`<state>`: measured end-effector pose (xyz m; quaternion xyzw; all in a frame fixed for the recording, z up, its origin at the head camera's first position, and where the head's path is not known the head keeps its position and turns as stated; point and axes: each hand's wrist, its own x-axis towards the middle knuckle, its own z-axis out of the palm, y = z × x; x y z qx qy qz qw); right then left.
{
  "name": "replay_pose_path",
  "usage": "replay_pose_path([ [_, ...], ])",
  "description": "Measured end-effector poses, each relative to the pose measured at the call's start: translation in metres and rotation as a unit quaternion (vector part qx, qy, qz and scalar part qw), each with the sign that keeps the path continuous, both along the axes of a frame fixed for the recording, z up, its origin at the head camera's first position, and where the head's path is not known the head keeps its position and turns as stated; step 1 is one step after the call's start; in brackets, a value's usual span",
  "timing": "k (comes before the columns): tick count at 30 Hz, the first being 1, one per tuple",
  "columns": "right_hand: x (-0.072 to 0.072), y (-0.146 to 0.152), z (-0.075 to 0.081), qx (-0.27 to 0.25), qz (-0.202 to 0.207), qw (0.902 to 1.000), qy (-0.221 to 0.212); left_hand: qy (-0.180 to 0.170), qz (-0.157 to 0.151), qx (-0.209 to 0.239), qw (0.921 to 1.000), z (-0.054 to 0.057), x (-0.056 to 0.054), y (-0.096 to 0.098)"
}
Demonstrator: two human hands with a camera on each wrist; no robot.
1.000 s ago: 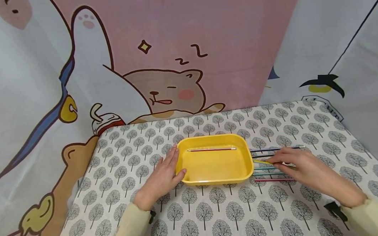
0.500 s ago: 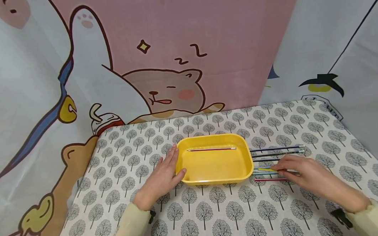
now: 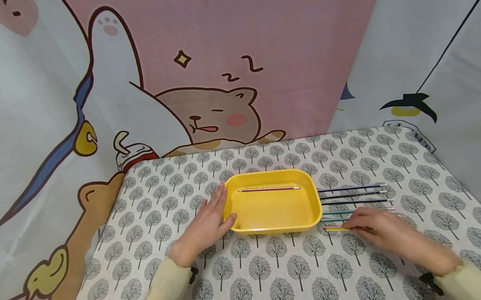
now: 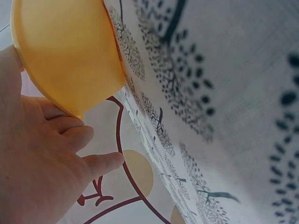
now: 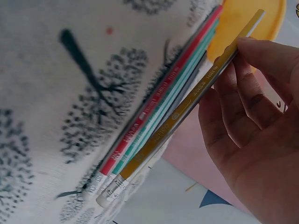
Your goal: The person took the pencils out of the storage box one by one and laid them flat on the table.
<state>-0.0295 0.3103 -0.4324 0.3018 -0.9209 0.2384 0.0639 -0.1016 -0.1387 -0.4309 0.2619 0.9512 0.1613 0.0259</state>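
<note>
A yellow plastic tray [image 3: 275,230] sits on the tree-print cloth, one red-and-white pencil [image 3: 269,189] lying inside it near the far wall. My left hand [image 3: 205,224] holds the tray's left end, thumb over the rim and fingers along the outer wall. Between thumb and fingers, my right hand [image 3: 381,231] pinches a yellow pencil [image 5: 180,109] with a white eraser end. That pencil is close over a red pencil [image 5: 161,91], nearest me in a row right of the tray. Teal pencils [image 3: 335,219] lie beyond it, then several dark pencils [image 3: 357,194].
The patterned cloth [image 3: 279,275] covers the table. Behind it hangs a pink and white backdrop [image 3: 302,74] with cartoon animals, and a pale cloth [image 3: 460,134] closes off the right side. The pencil row reaches up to the tray's right wall.
My right hand has moved the yellow pencil towards me, across the row from the dark pencils to the red one. My left hand and the tray have stayed in place.
</note>
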Motion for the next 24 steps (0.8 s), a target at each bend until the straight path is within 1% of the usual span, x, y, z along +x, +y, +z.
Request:
replay_pose_path([
  [4,0.001,0.001,-0.004,0.010,-0.003,0.9999,-0.010,-0.004,0.000,0.000,1.0000,0.000,0.000,0.001],
  [9,0.002,0.001,-0.009,0.012,0.002,0.9999,0.002,0.000,-0.001,-0.005,1.0000,-0.001,0.000,0.001],
  [17,0.001,-0.002,-0.016,-0.006,0.026,0.9995,0.019,0.003,-0.001,-0.004,1.0000,0.000,0.000,0.000],
  [21,0.001,-0.002,-0.017,0.004,0.023,0.9994,0.025,0.002,-0.002,-0.005,1.0000,0.000,0.000,0.000],
  [24,0.001,-0.002,-0.018,0.009,0.017,0.9996,0.021,0.001,0.000,-0.005,1.0000,0.001,0.001,-0.001],
])
